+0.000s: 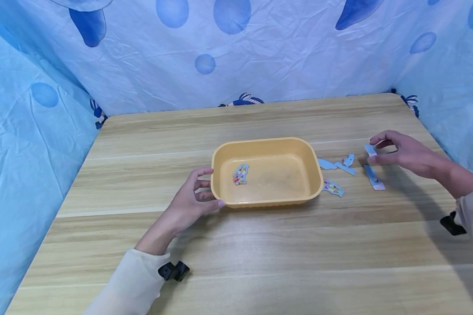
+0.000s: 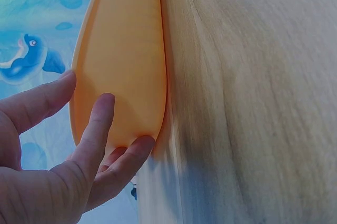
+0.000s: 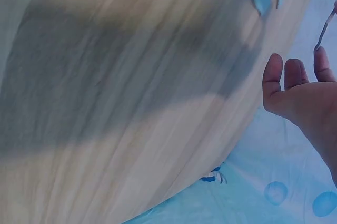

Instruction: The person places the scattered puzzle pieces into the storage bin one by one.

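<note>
Currently a pale-blue puzzle piece is pinched in the right hand, right of a yellow tray. One multicoloured piece lies inside, near the left end, which the left hand grips. The left wrist view shows only the tray's outer wall.

The right hand's fingers are hiding part of the held piece — its print is showing too small to tell, and the right wrist view's edge is cropping it. Left of the right hand, the yellow tub is covering the left ends of a blue piece and a patterned piece. Beside the left hand, the left wrist view is cutting the tub off.
</note>
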Demonstrator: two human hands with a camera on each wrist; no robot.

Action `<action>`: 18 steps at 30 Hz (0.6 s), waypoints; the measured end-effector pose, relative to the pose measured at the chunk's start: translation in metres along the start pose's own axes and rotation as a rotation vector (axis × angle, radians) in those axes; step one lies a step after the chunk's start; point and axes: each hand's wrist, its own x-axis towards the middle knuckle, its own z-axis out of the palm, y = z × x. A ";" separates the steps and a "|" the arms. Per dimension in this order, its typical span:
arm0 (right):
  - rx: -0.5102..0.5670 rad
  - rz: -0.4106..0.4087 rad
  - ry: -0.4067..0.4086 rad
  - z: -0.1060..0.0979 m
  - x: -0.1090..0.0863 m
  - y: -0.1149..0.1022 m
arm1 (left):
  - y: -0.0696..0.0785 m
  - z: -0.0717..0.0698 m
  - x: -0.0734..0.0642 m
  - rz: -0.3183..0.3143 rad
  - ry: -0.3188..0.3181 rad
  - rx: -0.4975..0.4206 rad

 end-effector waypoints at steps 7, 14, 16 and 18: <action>0.060 -0.030 0.022 0.000 0.001 -0.009 | -0.001 0.000 0.000 -0.001 0.002 0.010; 0.160 -0.088 0.033 0.000 0.003 -0.022 | -0.001 0.001 0.000 0.000 0.007 0.001; 0.160 -0.093 0.040 -0.001 0.003 -0.025 | -0.001 0.001 0.000 0.000 0.007 0.002; 0.153 -0.098 0.047 -0.002 0.004 -0.028 | -0.001 0.001 0.000 -0.001 0.006 0.003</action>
